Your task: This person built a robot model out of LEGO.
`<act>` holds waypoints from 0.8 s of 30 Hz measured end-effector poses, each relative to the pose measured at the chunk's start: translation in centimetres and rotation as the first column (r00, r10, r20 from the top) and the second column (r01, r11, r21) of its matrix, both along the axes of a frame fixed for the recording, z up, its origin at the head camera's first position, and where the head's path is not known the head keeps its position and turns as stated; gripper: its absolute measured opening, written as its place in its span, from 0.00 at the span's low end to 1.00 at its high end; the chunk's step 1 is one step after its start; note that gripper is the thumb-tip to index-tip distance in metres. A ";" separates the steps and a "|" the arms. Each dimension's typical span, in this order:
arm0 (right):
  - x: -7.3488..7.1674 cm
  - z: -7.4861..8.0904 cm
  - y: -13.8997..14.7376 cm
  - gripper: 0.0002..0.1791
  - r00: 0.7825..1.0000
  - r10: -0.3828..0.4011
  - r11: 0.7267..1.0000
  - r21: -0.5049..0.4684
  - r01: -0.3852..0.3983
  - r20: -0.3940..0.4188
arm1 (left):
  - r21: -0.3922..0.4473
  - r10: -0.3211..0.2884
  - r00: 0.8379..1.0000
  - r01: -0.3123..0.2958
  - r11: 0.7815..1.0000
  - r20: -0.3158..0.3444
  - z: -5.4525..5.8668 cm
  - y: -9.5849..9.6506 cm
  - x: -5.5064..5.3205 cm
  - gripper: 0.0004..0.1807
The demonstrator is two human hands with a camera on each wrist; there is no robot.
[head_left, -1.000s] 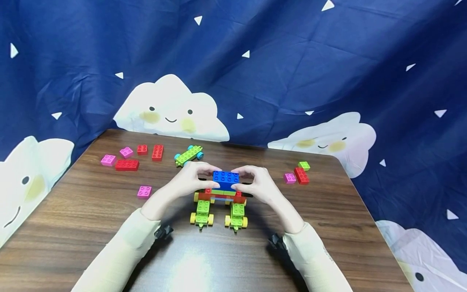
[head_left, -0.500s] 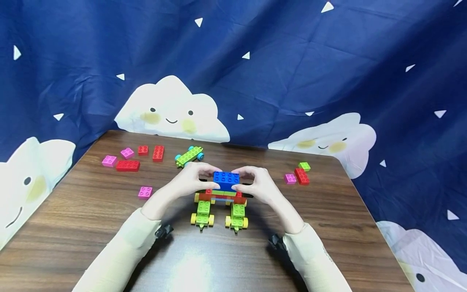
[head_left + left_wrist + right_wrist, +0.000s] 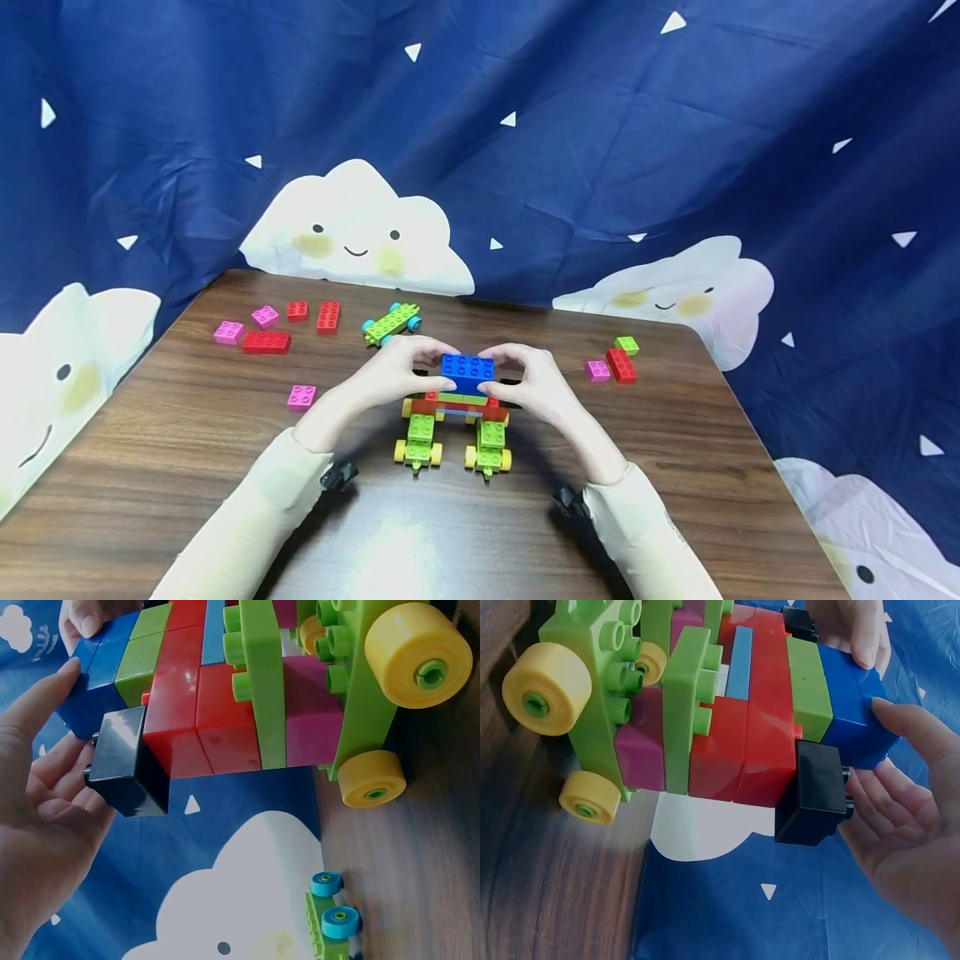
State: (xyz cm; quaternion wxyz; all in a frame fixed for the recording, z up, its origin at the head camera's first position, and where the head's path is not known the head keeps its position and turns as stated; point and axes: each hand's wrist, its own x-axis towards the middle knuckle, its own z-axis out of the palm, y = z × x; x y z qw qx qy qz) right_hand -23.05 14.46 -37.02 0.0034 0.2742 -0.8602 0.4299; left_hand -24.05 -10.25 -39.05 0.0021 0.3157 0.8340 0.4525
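Observation:
Both hands hold a blue building brick (image 3: 468, 373) at the top of a brick-built model. My left hand (image 3: 397, 367) grips its left end between thumb and fingers. My right hand (image 3: 533, 377) pinches the right end the same way. Under the blue brick lie light green bricks (image 3: 807, 697), then red bricks (image 3: 769, 735). A black brick (image 3: 127, 761) juts out near the left palm, and another black brick (image 3: 814, 791) near the right. Lower down, purple bricks (image 3: 311, 712) join green wheeled bases (image 3: 490, 457) with yellow wheels (image 3: 547, 688) standing on the table.
Behind the left hand stands a green wheeled base (image 3: 392, 324) with blue wheels. Loose red bricks (image 3: 266, 342) and pink bricks (image 3: 302, 397) lie at left. A red brick (image 3: 621, 366), a pink brick (image 3: 597, 371) and a green brick (image 3: 626, 345) sit at right on the wooden table (image 3: 675, 483).
The head view has shifted slightly, so everything sits a little lower and to the right. Both hands keep their hold on the blue brick, and the model stays as it was.

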 end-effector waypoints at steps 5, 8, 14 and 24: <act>0.3 0.2 0.0 0.20 1.000 0.003 1.000 -0.001 -0.003 -0.027 | -0.024 -0.003 1.000 0.003 1.000 -0.018 0.2 0.1 0.0 0.23; 0.3 0.3 -0.1 0.22 1.000 0.003 1.000 0.000 -0.003 -0.031 | -0.034 -0.010 1.000 0.009 0.999 -0.026 0.4 0.1 0.1 0.23; 0.1 0.3 -0.8 0.23 0.999 0.024 1.000 0.001 -0.024 -0.036 | -0.045 -0.003 1.000 0.002 0.999 -0.018 0.4 -0.1 0.1 0.23; 0.0 0.2 -1.3 0.20 0.999 0.027 0.999 -0.045 -0.026 0.025 | -0.039 -0.009 1.000 0.009 0.999 -0.003 0.6 -0.1 0.1 0.23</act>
